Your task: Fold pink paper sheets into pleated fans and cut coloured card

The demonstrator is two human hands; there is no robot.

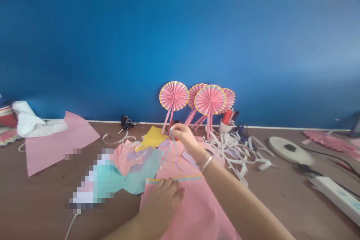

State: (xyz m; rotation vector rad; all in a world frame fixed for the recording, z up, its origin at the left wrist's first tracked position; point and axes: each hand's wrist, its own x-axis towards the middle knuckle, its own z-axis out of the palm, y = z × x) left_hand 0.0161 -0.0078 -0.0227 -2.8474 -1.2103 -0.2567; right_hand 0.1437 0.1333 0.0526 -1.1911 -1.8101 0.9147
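Observation:
A sheet of pink paper [208, 210] with a rainbow-striped edge lies on the table before me. My left hand [165, 198] rests on it near that edge, fingers bent and close together, holding it down; the fingertips are partly hidden. Farther out, my right hand [181, 133] is raised with thumb and fingers pinched on a thin pale-blue strip [172, 135], which hangs down blurred. Round pleated pink paper fans [174, 96] with pink handles stand against the blue panel just beyond the right hand. Teal paper [146, 172] and a yellow paper piece [154, 137] lie left of the pink sheet.
White curled paper strips [236, 150] are heaped at right, beside a pen cup [225, 125]. Farther right are a round white device [291, 150] and a power strip [337, 197]. Keys [128, 123], pink paper [59, 142] and white tissue [30, 122] lie at left. A blue panel [112, 45] closes the back.

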